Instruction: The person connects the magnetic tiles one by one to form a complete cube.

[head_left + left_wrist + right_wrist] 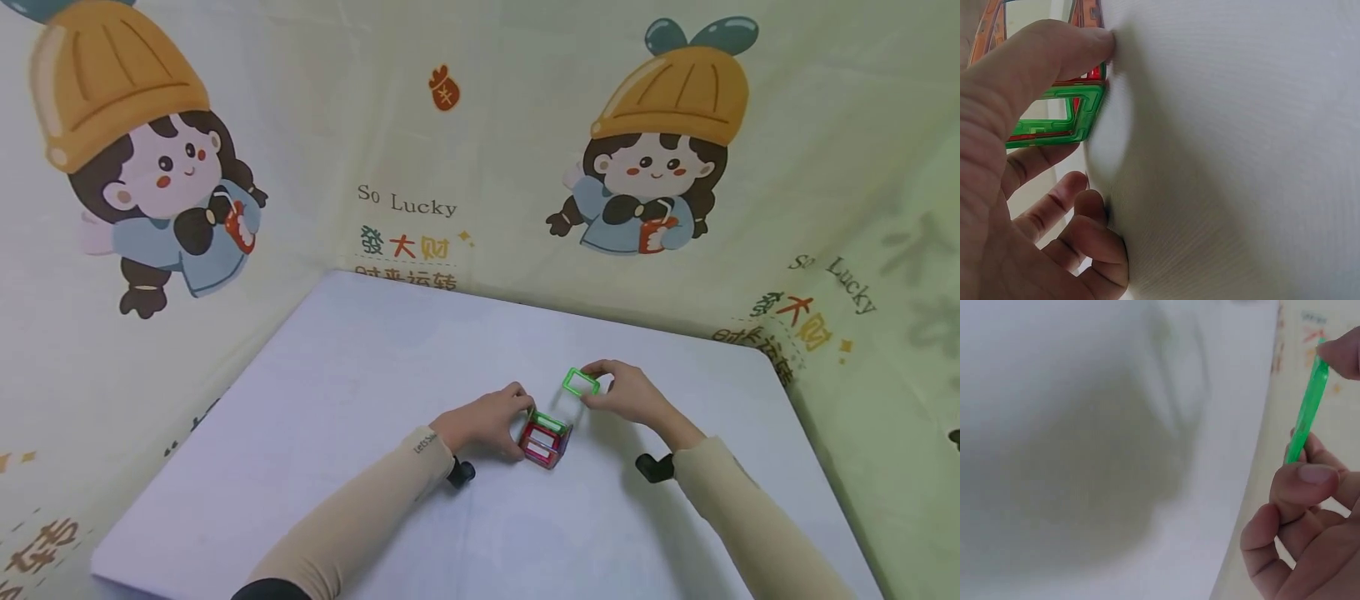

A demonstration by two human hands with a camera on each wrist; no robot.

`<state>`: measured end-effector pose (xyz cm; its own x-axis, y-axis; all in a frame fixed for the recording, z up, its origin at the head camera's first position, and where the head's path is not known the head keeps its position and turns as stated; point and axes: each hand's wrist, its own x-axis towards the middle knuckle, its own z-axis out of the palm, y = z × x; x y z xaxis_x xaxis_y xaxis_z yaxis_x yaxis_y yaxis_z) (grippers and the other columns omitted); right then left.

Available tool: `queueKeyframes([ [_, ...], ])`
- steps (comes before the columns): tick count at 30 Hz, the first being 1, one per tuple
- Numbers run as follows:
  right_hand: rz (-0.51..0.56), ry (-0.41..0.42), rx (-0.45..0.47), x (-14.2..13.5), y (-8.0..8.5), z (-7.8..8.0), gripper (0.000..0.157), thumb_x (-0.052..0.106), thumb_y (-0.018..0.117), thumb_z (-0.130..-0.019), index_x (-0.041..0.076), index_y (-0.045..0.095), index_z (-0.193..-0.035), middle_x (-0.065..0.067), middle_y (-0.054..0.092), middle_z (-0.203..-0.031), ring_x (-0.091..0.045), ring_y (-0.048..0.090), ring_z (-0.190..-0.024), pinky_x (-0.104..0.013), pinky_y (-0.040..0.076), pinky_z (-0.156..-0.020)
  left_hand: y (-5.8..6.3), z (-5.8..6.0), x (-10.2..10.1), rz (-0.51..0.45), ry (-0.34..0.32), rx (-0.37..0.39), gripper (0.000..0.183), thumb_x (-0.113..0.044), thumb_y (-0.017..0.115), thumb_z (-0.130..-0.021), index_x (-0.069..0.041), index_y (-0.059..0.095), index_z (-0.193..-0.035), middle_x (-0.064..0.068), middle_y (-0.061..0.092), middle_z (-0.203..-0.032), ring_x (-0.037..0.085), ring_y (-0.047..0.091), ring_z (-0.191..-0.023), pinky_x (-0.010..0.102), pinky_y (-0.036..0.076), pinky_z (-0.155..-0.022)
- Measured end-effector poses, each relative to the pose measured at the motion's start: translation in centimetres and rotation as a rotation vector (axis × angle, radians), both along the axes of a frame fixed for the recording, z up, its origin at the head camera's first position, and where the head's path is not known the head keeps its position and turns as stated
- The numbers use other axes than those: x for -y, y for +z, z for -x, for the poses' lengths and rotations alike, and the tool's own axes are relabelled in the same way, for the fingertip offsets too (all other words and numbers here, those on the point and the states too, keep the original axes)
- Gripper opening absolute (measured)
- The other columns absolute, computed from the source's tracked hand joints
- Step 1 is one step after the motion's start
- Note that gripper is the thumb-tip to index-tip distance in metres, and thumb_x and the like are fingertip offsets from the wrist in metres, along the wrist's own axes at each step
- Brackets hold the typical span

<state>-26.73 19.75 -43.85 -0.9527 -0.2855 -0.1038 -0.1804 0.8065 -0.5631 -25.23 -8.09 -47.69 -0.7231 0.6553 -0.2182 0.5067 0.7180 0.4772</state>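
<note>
A small box-like build of see-through magnetic tiles (541,442), with red, green and purple frames, stands on the table. My left hand (483,421) holds it from the left, thumb on one side and fingers on the other. In the left wrist view its green tile (1087,109) sits below the thumb, with orange and red frames behind. Up and to the right of the build, my right hand (633,396) pinches a single green tile (1308,403) by its edges, raised above the table. That tile is a frame with a clear middle.
The white table (360,358) extends around both hands, its far edge meeting a cream cloth backdrop (495,167) with cartoon prints. Dark wrist-worn devices show below each hand, the right one (654,468) hanging near the sleeve cuff. Shadows of the arms fall on the tabletop.
</note>
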Motion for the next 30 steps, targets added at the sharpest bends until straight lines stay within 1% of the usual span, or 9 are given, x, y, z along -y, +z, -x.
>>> queueKeyframes([
  [4,0.028,0.018,0.005,1.3,1.0,-1.5,0.056,0.034,0.079,-0.083,0.008,0.067,-0.130,-0.013,0.067,-0.126,-0.028,0.062,-0.097,-0.035,0.050,-0.077,0.3,0.4,0.1,0.003,0.009,-0.009,0.069,-0.033,0.092,-0.076,-0.025,0.058,-0.135,-0.003,0.048,-0.138,0.014,0.056,-0.115,0.032,0.049,-0.105],
  [9,0.070,0.027,0.029,2.7,1.6,-2.9,0.056,0.031,0.081,-0.079,0.008,0.067,-0.129,-0.011,0.067,-0.123,-0.020,0.057,-0.079,-0.032,0.047,-0.063,0.6,0.6,0.2,-0.008,0.012,0.006,0.070,-0.033,0.093,-0.075,-0.024,0.058,-0.135,-0.002,0.049,-0.137,0.015,0.057,-0.116,0.033,0.049,-0.105],
  [12,0.079,0.040,0.034,3.3,1.6,-3.4,0.055,0.030,0.082,-0.078,0.009,0.068,-0.127,-0.009,0.068,-0.121,-0.017,0.053,-0.073,-0.032,0.046,-0.059,0.7,0.5,0.2,-0.019,0.022,0.021,0.071,-0.033,0.094,-0.073,-0.024,0.059,-0.134,-0.002,0.050,-0.133,0.014,0.057,-0.113,0.033,0.050,-0.103],
  [20,0.053,0.067,0.015,4.1,1.4,-4.5,0.051,0.028,0.084,-0.078,0.011,0.069,-0.124,-0.004,0.068,-0.118,-0.016,0.053,-0.075,-0.031,0.048,-0.061,0.4,0.3,-0.3,-0.051,0.027,0.017,0.071,-0.035,0.095,-0.073,-0.024,0.059,-0.133,-0.002,0.049,-0.128,0.013,0.057,-0.106,0.031,0.051,-0.099],
  [24,0.034,0.093,0.012,4.2,1.3,-4.8,0.052,0.028,0.086,-0.077,0.011,0.070,-0.123,-0.002,0.068,-0.118,-0.016,0.053,-0.080,-0.030,0.047,-0.066,0.2,0.3,-0.5,-0.034,0.057,0.022,0.072,-0.039,0.095,-0.071,-0.026,0.059,-0.132,-0.002,0.050,-0.125,0.012,0.056,-0.103,0.031,0.052,-0.097],
  [27,0.032,0.108,0.008,4.3,1.3,-4.9,0.052,0.028,0.086,-0.076,0.011,0.070,-0.123,-0.002,0.068,-0.118,-0.018,0.056,-0.084,-0.031,0.047,-0.070,0.1,0.2,-0.5,-0.034,0.082,0.033,0.070,-0.038,0.096,-0.070,-0.027,0.059,-0.129,-0.002,0.049,-0.122,0.012,0.055,-0.101,0.031,0.052,-0.095],
  [30,0.018,0.128,0.001,4.5,1.5,-4.9,0.052,0.029,0.087,-0.076,0.011,0.070,-0.121,0.000,0.068,-0.116,-0.019,0.059,-0.093,-0.032,0.049,-0.075,0.1,0.1,-0.4,-0.051,0.085,0.042,0.068,-0.038,0.097,-0.070,-0.026,0.060,-0.125,-0.002,0.048,-0.119,0.012,0.054,-0.098,0.030,0.052,-0.091],
])
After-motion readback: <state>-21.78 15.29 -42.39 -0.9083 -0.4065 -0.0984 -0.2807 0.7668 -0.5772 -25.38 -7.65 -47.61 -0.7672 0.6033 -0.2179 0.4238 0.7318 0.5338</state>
